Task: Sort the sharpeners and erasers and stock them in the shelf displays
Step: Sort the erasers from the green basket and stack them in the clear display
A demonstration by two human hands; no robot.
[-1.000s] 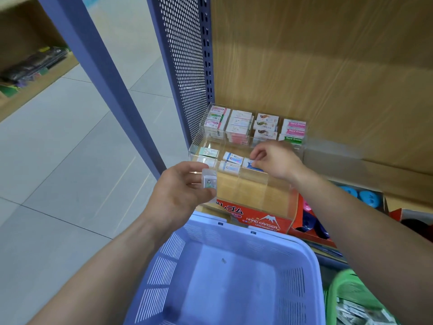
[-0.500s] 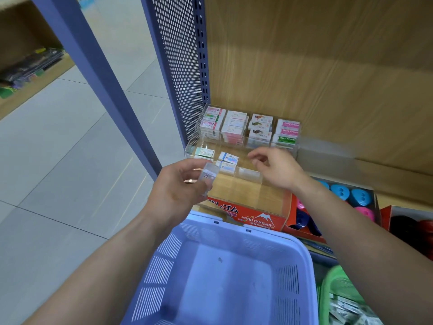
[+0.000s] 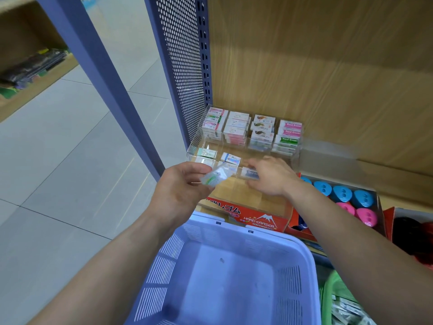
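My left hand (image 3: 178,191) pinches a small wrapped eraser (image 3: 216,177), blurred, in front of the clear acrylic display (image 3: 195,143) on the shelf. My right hand (image 3: 274,178) hovers over the display's front row with loosely spread fingers, and a blue-labelled eraser (image 3: 250,173) lies between its thumb and forefinger. Whether the fingers touch that eraser I cannot tell. Stacked erasers (image 3: 260,131) fill the back row. Two more loose erasers (image 3: 230,158) lie in the front row. Blue sharpeners (image 3: 341,193) and pink sharpeners (image 3: 366,216) sit in a box to the right.
A red Hard Eraser box (image 3: 260,221) stands under the display. A lilac basket (image 3: 234,277) sits below my arms. A green basket (image 3: 328,292) holding packets is at the lower right. A perforated blue shelf panel (image 3: 185,66) bounds the left side.
My right hand left the blue-labelled eraser in the front row, lifted off, and now hovers beside it. My left hand has tilted its eraser and carried it rightward.
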